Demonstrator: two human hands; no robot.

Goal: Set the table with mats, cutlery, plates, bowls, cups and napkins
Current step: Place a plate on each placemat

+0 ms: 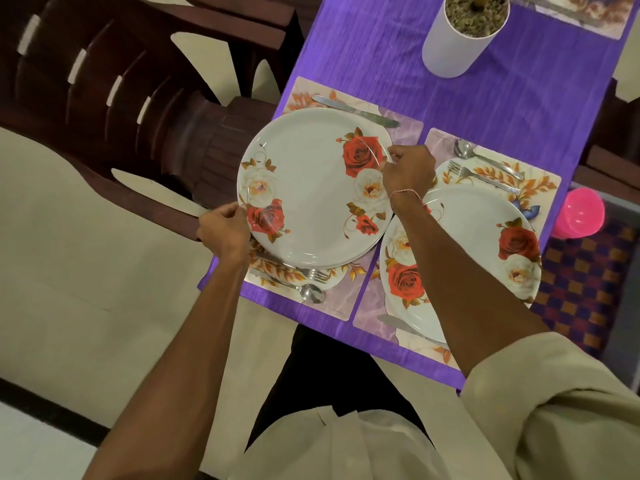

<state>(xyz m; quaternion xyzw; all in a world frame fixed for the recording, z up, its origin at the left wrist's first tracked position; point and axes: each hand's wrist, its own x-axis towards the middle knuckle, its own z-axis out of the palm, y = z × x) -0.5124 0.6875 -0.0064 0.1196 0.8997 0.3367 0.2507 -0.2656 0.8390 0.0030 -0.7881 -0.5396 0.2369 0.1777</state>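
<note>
Plate (311, 188) looks stiff, glossy, likely slippery and breakable; left hand (225, 226) and right hand (408, 171) each pinch its rim on opposite sides, fingers (398, 155) curled; the rim suits gripping.

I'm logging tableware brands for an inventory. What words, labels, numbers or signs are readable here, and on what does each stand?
No readable text anywhere in this view.
Left plate and right plate: rose pattern only, no writing.
Placemat: leaf and flower print only.
Knife: any stamp is too small to tell.
White pot and pink cup: plain, no label showing.
</note>
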